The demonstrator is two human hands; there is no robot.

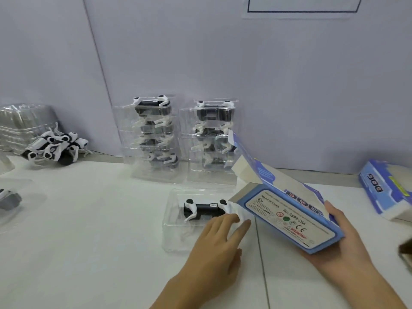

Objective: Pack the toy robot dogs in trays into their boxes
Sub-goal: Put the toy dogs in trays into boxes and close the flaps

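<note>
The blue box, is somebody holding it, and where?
Yes. The right hand holds the blue box by its closed near end. The left hand rests open on the clear tray, gripping nothing.

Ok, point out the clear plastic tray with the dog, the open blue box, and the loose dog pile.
Clear plastic tray [174,237]: head view, bare near-left floor.
Open blue cardboard box [287,221]: head view, label panel.
Pile of loose white-and-black toy dogs [55,148]: head view, middle.
</note>
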